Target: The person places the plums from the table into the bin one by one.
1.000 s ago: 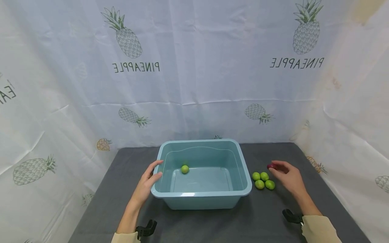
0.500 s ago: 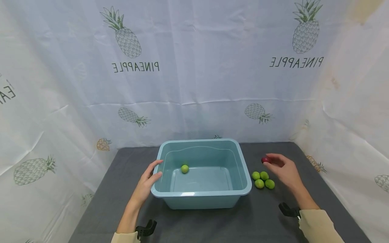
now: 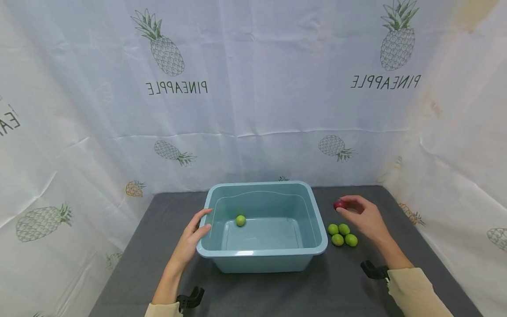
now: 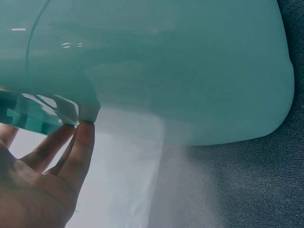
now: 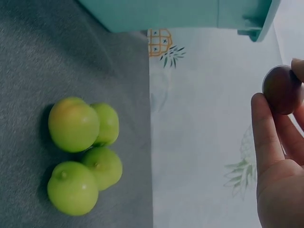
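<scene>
My left hand [image 3: 189, 240] grips the left rim of a pale blue-green plastic basin [image 3: 261, 253], with the thumb over the edge. In the left wrist view the fingers [image 4: 80, 152] reach up to the rim from outside. Inside the basin lies one lime [image 3: 240, 220], toward the left. To the right, my right hand [image 3: 366, 215] pinches a dark red plum [image 3: 339, 204] between thumb and fingertips. The right wrist view shows the plum [image 5: 282, 89] held above the table. Several limes [image 3: 338, 240] sit in a cluster below that hand, beside the basin.
A dark grey cloth [image 3: 269, 295] covers the table. White curtains [image 3: 257, 97] with pineapple prints hang behind it and along both sides. Each wrist wears a black strap mount, such as the right strap mount [image 3: 374, 270].
My right hand has carried the plum left and away from me, past the lime cluster toward the basin's far right side. My left hand keeps its grip on the rim.
</scene>
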The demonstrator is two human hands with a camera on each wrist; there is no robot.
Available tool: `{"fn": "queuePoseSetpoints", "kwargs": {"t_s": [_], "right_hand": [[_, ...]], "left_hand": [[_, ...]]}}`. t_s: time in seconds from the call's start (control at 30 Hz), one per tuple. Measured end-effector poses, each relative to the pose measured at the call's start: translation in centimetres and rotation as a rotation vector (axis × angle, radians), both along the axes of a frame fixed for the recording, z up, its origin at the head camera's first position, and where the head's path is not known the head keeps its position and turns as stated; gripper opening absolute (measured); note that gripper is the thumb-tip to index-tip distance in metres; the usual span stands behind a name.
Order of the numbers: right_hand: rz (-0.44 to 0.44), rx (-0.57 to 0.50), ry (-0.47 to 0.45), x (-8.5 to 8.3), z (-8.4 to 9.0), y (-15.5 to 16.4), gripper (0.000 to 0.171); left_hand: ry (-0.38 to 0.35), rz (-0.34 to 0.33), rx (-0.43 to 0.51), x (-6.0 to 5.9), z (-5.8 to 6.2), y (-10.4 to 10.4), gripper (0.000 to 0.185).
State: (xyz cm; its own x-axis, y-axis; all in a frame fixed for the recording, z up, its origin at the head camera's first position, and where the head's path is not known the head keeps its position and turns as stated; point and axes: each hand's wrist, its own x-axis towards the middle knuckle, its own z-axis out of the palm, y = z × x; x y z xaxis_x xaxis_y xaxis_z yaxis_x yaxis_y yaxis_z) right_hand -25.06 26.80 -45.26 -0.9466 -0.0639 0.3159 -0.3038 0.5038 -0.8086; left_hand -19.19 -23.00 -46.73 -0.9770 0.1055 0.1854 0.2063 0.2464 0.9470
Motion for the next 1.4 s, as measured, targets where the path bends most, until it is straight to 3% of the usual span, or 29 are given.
{"fn": "queuePoseSetpoints", "kwargs": {"t_s": [0.37,0.7,0.9,1.4], "right_hand": [[0.049,-0.03,0.025,-0.1,1.4,-1.3,0.04],[0.084,-0.059,-0.01,-0.3,3.0,-2.3,0.045],[0.094,-0.023,-0.04,-0.4,4.1,-3.1,0.053],[0.158,-0.058,-0.058,-0.8,6.3,-5.0,0.052]], "left_hand": [[-0.025,0.01,-0.001,-0.1,0.1,0.0,0.046],[-0.029,0.012,-0.003,-0.2,0.1,0.1,0.046],[-0.03,0.011,-0.002,-0.3,0.1,0.0,0.046],[-0.038,0.009,0.002,-0.2,0.2,0.0,0.047]]}}
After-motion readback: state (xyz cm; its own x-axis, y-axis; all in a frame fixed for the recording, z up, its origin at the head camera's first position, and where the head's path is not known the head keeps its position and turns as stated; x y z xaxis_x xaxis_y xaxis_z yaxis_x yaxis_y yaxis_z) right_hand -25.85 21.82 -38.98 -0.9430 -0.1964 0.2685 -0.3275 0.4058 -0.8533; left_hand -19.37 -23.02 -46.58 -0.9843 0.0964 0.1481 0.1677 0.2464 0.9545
